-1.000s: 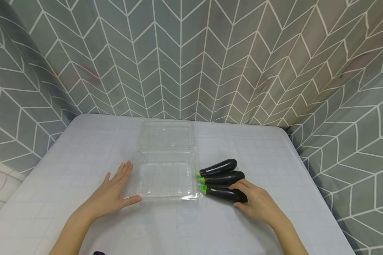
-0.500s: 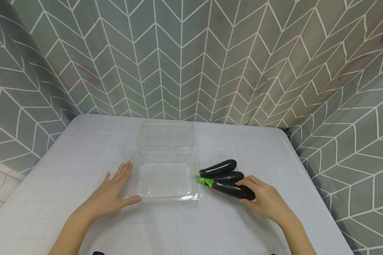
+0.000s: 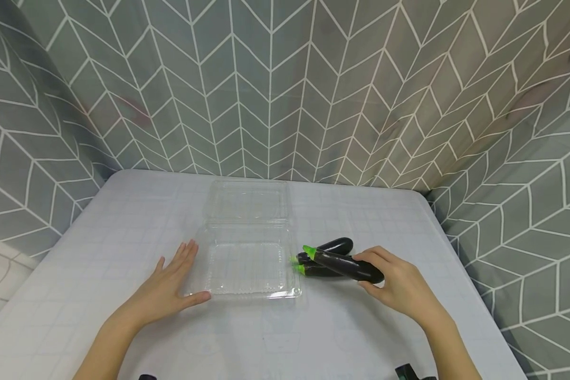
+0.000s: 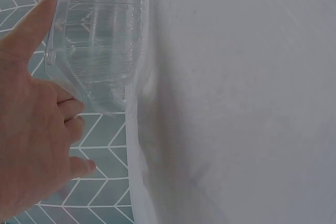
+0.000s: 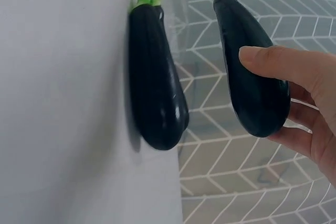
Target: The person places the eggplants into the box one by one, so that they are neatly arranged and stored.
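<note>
My right hand (image 3: 399, 282) grips a dark glossy eggplant (image 3: 344, 265) near its thick end, green stem pointing left. In the right wrist view this held eggplant (image 5: 252, 72) is clear of the table, thumb on one side and fingers on the other. Two more eggplants lie on the table: the far eggplant (image 3: 341, 245) and the nearer eggplant (image 3: 315, 270), partly hidden under the held one in the head view. My left hand (image 3: 163, 287), fingers spread, rests at the left edge of a clear plastic clamshell container (image 3: 247, 266), whose lid (image 3: 247, 200) is folded back.
The white-covered table (image 3: 275, 338) has a grey chevron curtain (image 3: 275, 95) behind it and along both sides. A small black object (image 3: 407, 371) shows at the bottom edge by the right forearm, another dark object (image 3: 147, 377) at bottom left.
My right hand has lifted the nearest eggplant off the table and moved it slightly right and farther away, over the other two. The left hand and container have stayed put.
</note>
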### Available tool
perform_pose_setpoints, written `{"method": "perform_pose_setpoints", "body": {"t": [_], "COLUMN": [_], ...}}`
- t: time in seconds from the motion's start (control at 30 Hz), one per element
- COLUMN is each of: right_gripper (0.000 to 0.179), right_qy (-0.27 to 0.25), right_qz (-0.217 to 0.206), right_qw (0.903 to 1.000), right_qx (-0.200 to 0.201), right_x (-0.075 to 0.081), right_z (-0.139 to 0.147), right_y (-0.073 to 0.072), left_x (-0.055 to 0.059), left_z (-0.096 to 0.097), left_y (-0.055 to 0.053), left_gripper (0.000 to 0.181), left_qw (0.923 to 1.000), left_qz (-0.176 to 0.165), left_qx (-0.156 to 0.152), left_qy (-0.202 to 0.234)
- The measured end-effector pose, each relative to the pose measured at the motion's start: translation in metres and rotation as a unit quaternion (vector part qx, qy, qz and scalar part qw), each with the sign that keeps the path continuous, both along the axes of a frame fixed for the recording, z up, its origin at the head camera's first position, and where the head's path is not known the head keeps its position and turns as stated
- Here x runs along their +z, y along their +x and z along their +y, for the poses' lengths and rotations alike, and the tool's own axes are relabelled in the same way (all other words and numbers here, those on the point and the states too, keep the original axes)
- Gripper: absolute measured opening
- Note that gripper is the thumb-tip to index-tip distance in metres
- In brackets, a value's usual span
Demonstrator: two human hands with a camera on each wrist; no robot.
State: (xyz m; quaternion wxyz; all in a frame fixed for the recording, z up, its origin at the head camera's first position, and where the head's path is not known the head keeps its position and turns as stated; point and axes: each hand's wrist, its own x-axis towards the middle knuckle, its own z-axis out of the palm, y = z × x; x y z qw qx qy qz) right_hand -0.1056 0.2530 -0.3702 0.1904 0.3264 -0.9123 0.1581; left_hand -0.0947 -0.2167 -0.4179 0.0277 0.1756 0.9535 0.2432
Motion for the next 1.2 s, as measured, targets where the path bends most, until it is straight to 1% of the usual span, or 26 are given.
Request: {"method": "perform_pose_setpoints", "body": {"t": [0.2, 0.47, 0.63, 0.77, 0.97, 1.2], "right_gripper": [0.053, 0.054, 0.054, 0.053, 0.052, 0.051], "right_qy": [-0.001, -0.007, -0.014, -0.019, -0.025, -0.029], "right_qz": [0.007, 0.02, 0.031, 0.025, 0.016, 0.024], "right_qw": [0.9998, 0.9993, 0.9982, 0.9977, 0.9971, 0.9957], "right_qx": [0.02, 0.031, 0.049, 0.06, 0.07, 0.085], "right_x": [0.009, 0.015, 0.017, 0.017, 0.019, 0.022], "right_z": [-0.01, -0.021, -0.029, -0.034, -0.042, -0.049], "right_y": [-0.002, -0.005, -0.009, -0.011, -0.014, -0.019], "left_x": [0.0, 0.003, 0.004, 0.003, 0.001, 0.001], "left_z": [0.0, 0.001, 0.003, 0.003, 0.002, 0.002], "left_y": [0.0, 0.001, 0.001, 0.001, 0.001, 0.002], "left_gripper": [0.11, 0.11, 0.11, 0.111, 0.111, 0.11], "left_qw": [1.0, 1.0, 1.0, 1.0, 1.0, 1.0], "left_qz": [-0.004, -0.002, 0.001, 0.001, -0.003, -0.003], "left_qx": [0.0, 0.0, 0.004, 0.008, 0.006, 0.006], "left_qy": [0.005, 0.007, 0.001, -0.003, 0.005, 0.007]}}
